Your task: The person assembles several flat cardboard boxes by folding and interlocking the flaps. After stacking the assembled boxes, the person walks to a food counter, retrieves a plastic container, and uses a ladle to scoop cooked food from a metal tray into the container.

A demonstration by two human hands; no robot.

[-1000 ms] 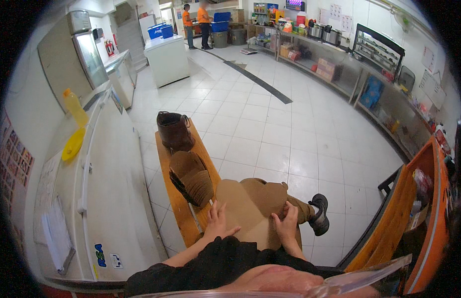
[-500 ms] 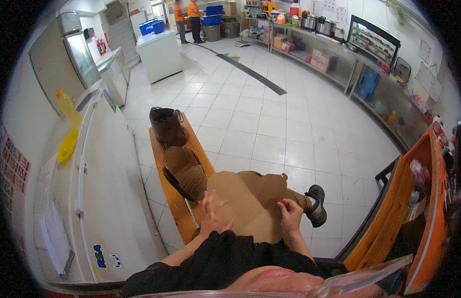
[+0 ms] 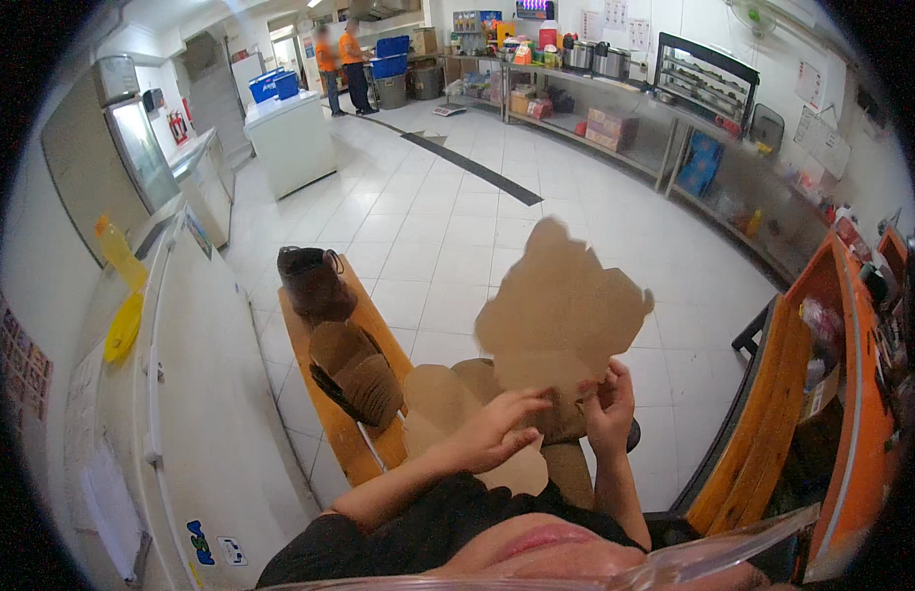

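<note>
My right hand (image 3: pixel 610 406) pinches the lower edge of a flat brown cardboard box blank (image 3: pixel 566 310), lifted and tilted in front of my knees. My left hand (image 3: pixel 499 430) has its fingers stretched out toward the blank's lower left edge; whether the fingertips touch it I cannot tell. Under that hand, more flat cardboard (image 3: pixel 433 399) with rounded flaps lies across my lap. Beside my left leg, a stack of brown cardboard pieces (image 3: pixel 354 379) rests on a wooden bench (image 3: pixel 379 320).
A dark brown bag-like item (image 3: pixel 315 284) stands at the bench's far end. To the left is a white chest freezer (image 3: pixel 216 394) with a yellow bottle (image 3: pixel 120 251) on it. An orange-sided shelf (image 3: pixel 832 325) stands right. Two people in orange shirts (image 3: pixel 351 49) are far off.
My right hand has raised a cardboard blank off my lap, up and away from me. The left hand has moved right, toward it, from lying spread on the cardboard. My view has tilted up slightly.
</note>
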